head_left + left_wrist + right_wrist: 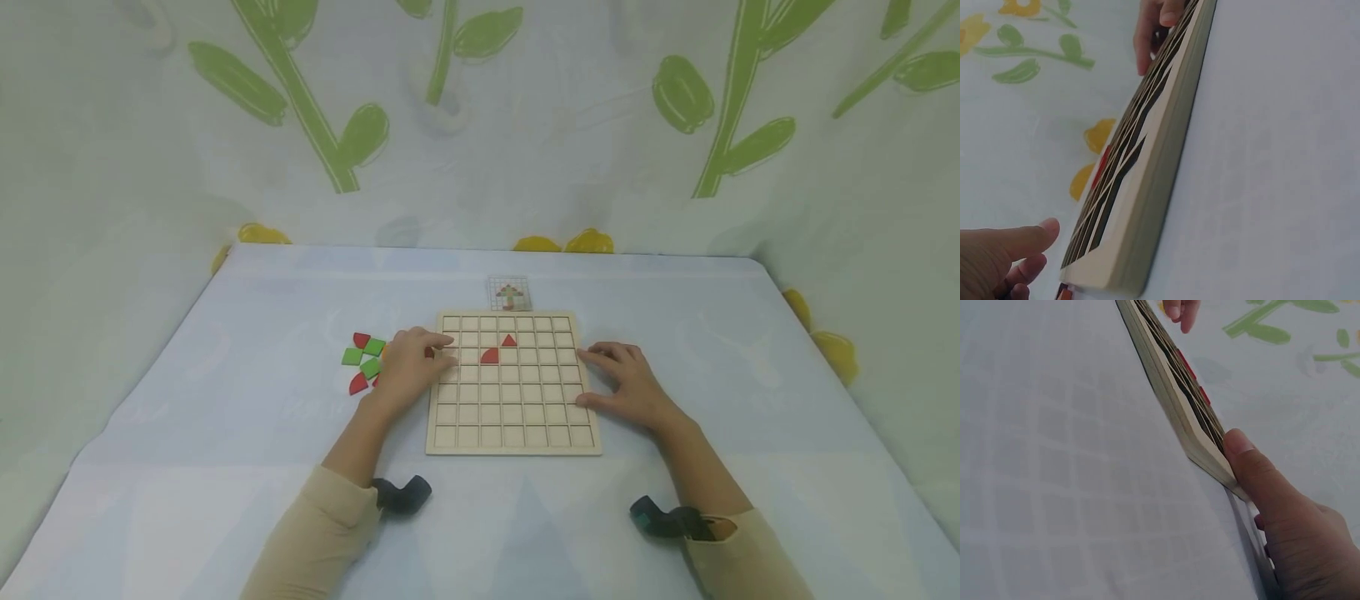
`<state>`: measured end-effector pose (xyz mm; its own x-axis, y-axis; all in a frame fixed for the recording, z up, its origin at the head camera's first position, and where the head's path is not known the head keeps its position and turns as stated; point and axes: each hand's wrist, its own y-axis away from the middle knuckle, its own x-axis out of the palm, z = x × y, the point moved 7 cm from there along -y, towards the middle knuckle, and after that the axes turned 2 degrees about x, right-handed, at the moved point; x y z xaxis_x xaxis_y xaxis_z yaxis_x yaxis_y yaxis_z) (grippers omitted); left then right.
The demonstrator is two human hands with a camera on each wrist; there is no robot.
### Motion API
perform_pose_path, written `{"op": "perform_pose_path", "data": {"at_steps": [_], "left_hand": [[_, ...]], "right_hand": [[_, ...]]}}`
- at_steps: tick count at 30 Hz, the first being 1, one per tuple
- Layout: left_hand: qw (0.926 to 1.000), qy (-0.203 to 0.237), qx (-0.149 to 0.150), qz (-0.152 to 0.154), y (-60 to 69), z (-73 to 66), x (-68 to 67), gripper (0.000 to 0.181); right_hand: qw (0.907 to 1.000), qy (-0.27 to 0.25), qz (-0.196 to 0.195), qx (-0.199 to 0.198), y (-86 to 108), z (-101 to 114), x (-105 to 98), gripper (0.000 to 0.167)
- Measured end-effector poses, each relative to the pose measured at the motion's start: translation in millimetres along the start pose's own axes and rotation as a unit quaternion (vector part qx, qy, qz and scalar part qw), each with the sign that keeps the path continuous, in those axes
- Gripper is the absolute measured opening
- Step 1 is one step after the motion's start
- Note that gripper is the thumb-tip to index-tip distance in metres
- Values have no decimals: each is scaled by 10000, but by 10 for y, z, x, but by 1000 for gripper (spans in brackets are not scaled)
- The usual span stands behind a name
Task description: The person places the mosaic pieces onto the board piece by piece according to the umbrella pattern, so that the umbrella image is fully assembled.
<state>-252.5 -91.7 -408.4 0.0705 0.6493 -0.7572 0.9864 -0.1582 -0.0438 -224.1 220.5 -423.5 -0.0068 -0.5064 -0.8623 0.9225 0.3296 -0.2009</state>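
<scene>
A wooden grid board [513, 451] lies flat on the table. Its cells hold a red quarter-circle piece [490, 357] and, up and right of that, a red triangle piece [509, 341]. At the board's left edge is my left hand [408, 367], thumb and forefinger apart over the border; no piece shows between them in the left wrist view. Something dark red by its fingers is too hidden to name. My right hand [628, 385] touches the opposite edge with spread fingers, and its thumb [1254, 465] rests on the border in the right wrist view.
Loose green squares [352, 357] and red quarter circles [358, 383] lie left of the board, some partly behind my left hand. Beyond the board's far edge is a small pattern card [509, 293]. A white wall with painted leaves [365, 135] stands behind the table.
</scene>
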Motion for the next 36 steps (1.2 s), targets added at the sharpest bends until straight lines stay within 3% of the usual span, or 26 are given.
{"op": "perform_pose_path", "data": {"at_steps": [5,13,23,36], "left_hand": [[10000,57,26,-18,21,114,-85,38],[9989,-463,-15,-11,-9,240,-148,41],[9980,-605,153,-44,-16,258,-168,36],[9977,-663,-69,-105,-22,310,-163,36]], "right_hand": [[10000,-9,7,-8,2,10,1,71],[9999,17,63,77,4,14,7,71],[10000,47,0,-25,4,-6,11,71],[10000,13,-11,-65,-1,-6,1,71]]}}
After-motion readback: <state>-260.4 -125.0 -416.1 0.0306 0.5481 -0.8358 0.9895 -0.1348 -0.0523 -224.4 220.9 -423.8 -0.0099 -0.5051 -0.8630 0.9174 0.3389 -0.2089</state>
